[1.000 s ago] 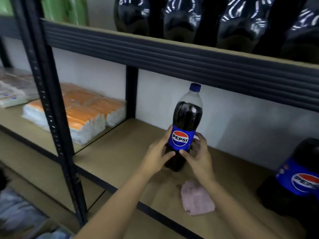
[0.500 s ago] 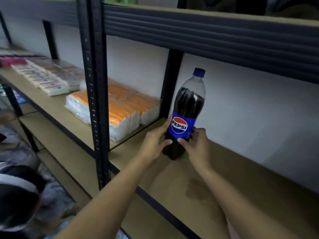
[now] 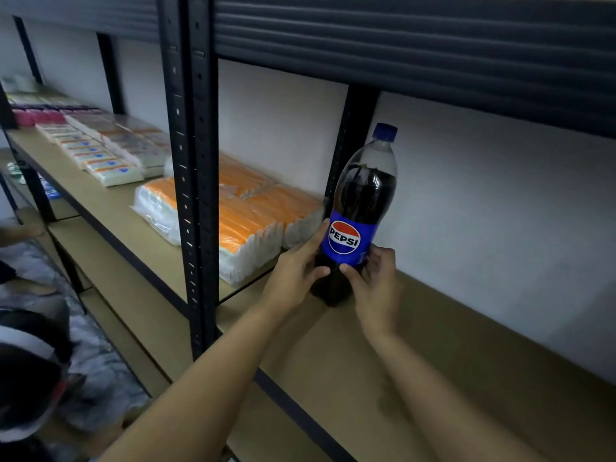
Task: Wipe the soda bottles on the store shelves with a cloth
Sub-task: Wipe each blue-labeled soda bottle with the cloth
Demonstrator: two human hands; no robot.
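A tall Pepsi bottle (image 3: 361, 208) with dark soda, a blue cap and a blue label stands upright on the tan shelf board (image 3: 450, 345), close to the black rear post. My left hand (image 3: 295, 268) grips its lower left side, thumb across the front below the label. My right hand (image 3: 375, 281) holds the lower right side, thumb on the front and fingers curled behind. The label faces me. No cloth is in view, and no other bottle.
A black upright post (image 3: 191, 161) stands left of my arms. Orange-and-white packs (image 3: 246, 221) lie on the neighbouring shelf, with flat white packets (image 3: 96, 155) further left. The upper shelf's dark front rail (image 3: 400, 45) runs overhead. A person's head (image 3: 26, 371) is at lower left.
The view has swung left, so the pink cloth and the second bottle on the right have left the frame. The bottle now stands nearer the rear post, both hands still around it.
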